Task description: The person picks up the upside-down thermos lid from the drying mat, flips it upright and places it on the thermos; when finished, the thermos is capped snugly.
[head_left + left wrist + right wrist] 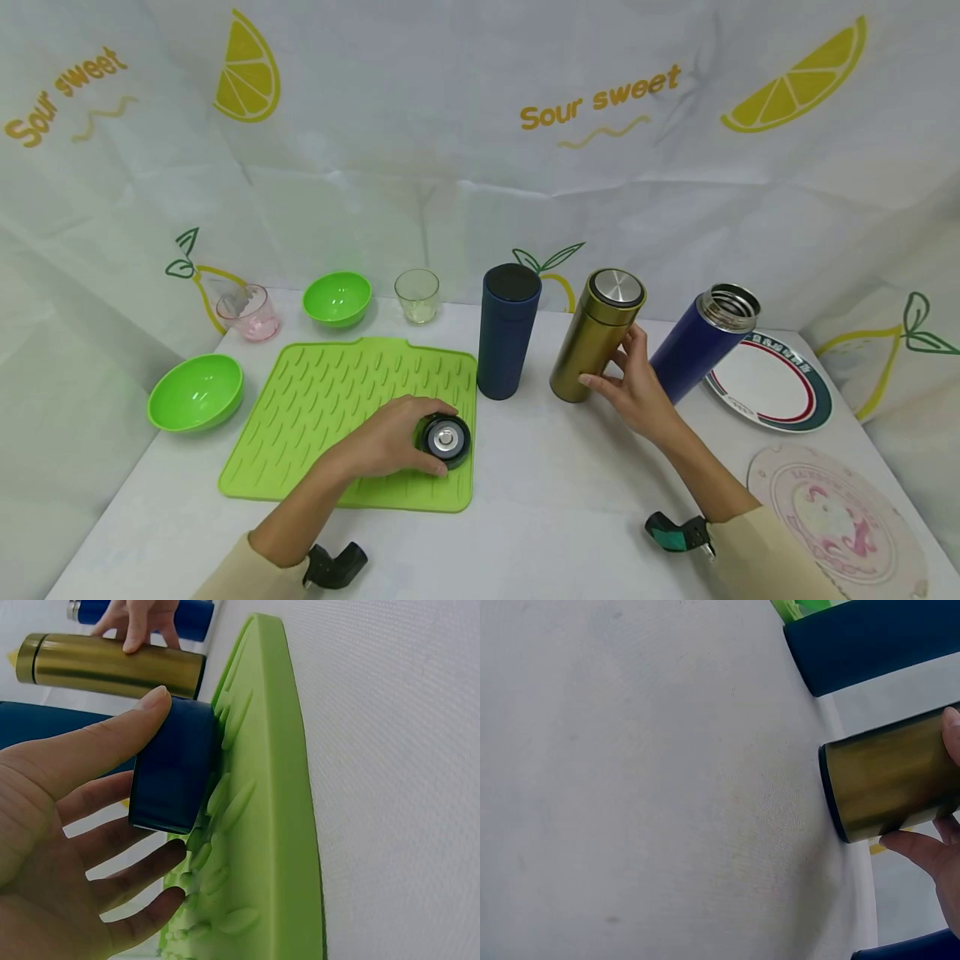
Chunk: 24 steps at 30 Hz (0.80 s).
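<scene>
Gleaming gold flask (597,333), steel-capped, upright

This looks like a staged tabletop set for recording, dressed as a kitchen rather than a real one. A white table (525,492) is enclosed at ten, twelve and two o'clock by a hung white cloth backdrop (450,125), creased and printed with lemon slices and "Sour sweet". Kitchenware is laid out in the open: a green drying mat (330,400), green bowls (195,392), a plate (780,387), insulated flasks (508,329).
</scene>
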{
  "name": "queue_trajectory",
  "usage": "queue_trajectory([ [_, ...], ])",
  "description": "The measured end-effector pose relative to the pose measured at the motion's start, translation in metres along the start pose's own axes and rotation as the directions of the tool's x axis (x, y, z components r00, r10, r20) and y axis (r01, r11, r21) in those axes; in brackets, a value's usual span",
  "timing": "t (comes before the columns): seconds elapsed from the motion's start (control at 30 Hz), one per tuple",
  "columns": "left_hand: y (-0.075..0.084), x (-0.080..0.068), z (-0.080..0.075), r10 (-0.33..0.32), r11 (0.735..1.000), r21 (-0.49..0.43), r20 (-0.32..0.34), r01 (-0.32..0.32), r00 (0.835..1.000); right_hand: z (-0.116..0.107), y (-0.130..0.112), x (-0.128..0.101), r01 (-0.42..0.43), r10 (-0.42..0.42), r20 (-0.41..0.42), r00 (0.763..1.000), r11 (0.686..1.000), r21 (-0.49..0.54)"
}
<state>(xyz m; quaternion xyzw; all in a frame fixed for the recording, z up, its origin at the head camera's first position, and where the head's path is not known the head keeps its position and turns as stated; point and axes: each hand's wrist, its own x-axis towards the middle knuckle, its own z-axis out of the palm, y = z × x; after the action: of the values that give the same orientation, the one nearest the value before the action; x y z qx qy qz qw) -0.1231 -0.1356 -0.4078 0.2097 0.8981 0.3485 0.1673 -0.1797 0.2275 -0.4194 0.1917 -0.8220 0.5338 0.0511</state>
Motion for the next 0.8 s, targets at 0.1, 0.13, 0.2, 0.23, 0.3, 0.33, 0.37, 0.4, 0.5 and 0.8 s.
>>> queue_trajectory([
  [0.1, 0.001, 0.000, 0.000, -0.006, 1.000, 0.003, -0.001, 0.006, 1.000, 0.000, 0.001, 0.000, 0.011, -0.011, 0.003, 1.000, 1.000, 0.006],
  [0.13, 0.002, 0.000, 0.000, -0.011, 1.000, -0.001, 0.000, 0.011, 1.000, 0.000, 0.001, -0.001, 0.019, -0.019, 0.002, 1.000, 1.000, 0.013],
  [0.2, 0.003, 0.000, 0.000, -0.015, 1.000, 0.002, -0.001, 0.015, 1.000, 0.000, 0.002, -0.001, 0.023, -0.023, -0.002, 1.000, 0.999, 0.026],
  [0.23, 0.003, 0.000, 0.000, -0.016, 1.000, 0.004, -0.002, 0.016, 1.000, 0.001, 0.002, -0.001, 0.024, -0.024, -0.004, 1.000, 0.999, 0.035],
  [0.3, 0.005, 0.000, 0.000, -0.021, 1.000, 0.015, -0.006, 0.021, 1.000, 0.001, 0.002, -0.002, 0.021, -0.020, -0.010, 1.000, 0.998, 0.051],
  [0.33, 0.005, 0.000, 0.001, -0.023, 1.000, 0.018, -0.007, 0.024, 1.000, 0.002, 0.002, -0.003, 0.018, -0.017, -0.014, 1.000, 0.998, 0.055],
  [0.37, 0.006, 0.000, 0.001, -0.027, 0.999, 0.022, -0.009, 0.027, 1.000, 0.002, 0.001, -0.003, 0.011, -0.010, -0.016, 1.000, 0.998, 0.055],
  [0.4, 0.006, 0.001, 0.001, -0.032, 0.999, 0.022, -0.011, 0.032, 0.999, 0.002, 0.001, -0.003, 0.005, -0.004, -0.018, 1.000, 0.999, 0.054],
  [0.5, 0.007, 0.000, 0.002, -0.041, 0.999, 0.026, -0.017, 0.041, 0.999, 0.001, -0.003, -0.004, -0.028, 0.029, -0.024, 0.999, 0.999, 0.035],
  [0.8, 0.010, -0.001, -0.001, -0.035, 0.999, 0.000, -0.045, 0.035, 0.998, -0.005, -0.019, -0.021, -0.070, 0.070, -0.002, 0.998, 0.997, -0.018],
])
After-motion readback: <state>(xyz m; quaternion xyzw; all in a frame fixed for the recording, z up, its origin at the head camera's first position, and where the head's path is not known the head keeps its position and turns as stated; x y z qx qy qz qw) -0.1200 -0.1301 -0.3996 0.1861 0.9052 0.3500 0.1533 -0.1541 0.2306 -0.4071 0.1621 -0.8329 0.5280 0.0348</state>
